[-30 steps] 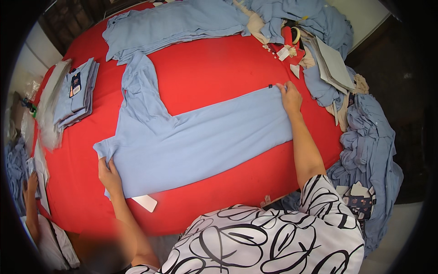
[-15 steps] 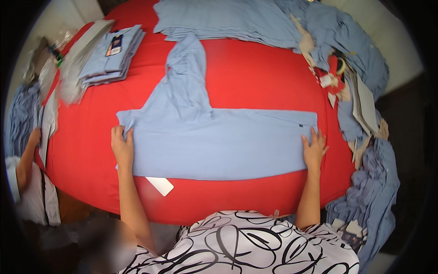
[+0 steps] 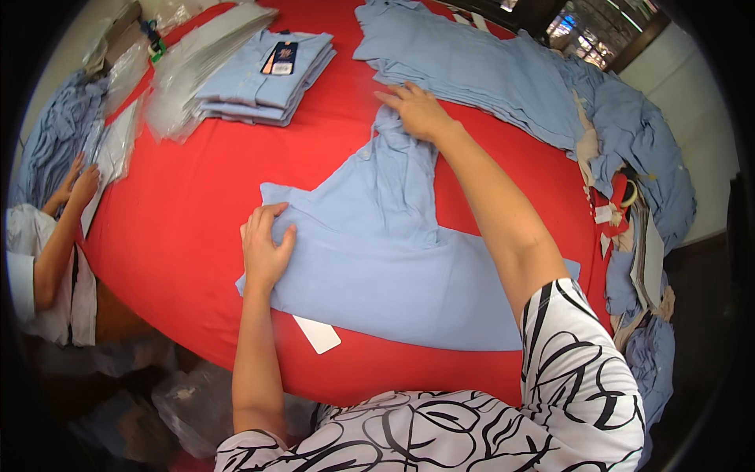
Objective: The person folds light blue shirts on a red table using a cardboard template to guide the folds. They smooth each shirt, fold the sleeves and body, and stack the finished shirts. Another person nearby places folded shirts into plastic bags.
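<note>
Light-blue shirt spread flat on red table, centre; left hand pressing it palm-down at 9 o'clock (fingers spread); right hand gripping its sleeve at 12 o'clock.

Light blue shirt, frame centre: soft matt knit cloth, smooth where flattened. Table cover: red cloth, matt. Card at the shirt's lower edge: white, paper-like. Bags, upper left: clear glossy plastic film. Folded stack: same matt blue cloth.
</note>
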`<state>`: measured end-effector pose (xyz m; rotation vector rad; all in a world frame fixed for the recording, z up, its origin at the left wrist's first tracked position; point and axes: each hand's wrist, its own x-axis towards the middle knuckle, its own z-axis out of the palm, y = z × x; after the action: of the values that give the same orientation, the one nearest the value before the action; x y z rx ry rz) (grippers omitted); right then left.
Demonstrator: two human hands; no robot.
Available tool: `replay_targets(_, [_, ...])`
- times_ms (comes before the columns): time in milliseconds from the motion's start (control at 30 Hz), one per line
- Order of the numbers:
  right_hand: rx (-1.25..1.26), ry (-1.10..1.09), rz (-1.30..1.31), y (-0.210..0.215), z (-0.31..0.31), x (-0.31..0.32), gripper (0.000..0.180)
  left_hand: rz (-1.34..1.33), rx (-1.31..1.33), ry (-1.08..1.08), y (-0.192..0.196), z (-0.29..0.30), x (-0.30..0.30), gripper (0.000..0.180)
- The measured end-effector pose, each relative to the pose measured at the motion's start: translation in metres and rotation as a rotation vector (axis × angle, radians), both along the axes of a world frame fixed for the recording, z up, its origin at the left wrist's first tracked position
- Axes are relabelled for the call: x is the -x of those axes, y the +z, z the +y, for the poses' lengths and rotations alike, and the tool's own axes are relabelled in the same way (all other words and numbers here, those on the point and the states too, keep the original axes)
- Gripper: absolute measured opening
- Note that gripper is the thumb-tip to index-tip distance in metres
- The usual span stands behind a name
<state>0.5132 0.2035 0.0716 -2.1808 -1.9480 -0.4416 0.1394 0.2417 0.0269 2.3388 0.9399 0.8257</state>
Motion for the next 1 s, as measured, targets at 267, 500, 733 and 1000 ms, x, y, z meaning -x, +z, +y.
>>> replay_targets(267, [0.076, 0.018, 0.103, 0.088, -0.037, 0.01, 0.023, 0.079, 0.029, 0.025, 0.003, -0.001, -0.002, 0.035])
replay_targets(500, [-0.075, 0.311, 0.067, 0.1, -0.269, 0.145, 0.026, 0.042, 0.04, 0.057, -0.005, 0.003, 0.001, 0.034])
replay_targets(733, [-0.021, -0.052, 0.122, -0.008, -0.365, 0.163, 0.015, -0.024, 0.116, -0.136, -0.001, 0.004, 0.004, 0.029])
replay_targets(1000, [-0.105, -0.159, 0.43, -0.013, -0.384, 0.194, 0.019, -0.061, 0.197, -0.173, -0.009, 0.015, 0.01, 0.017])
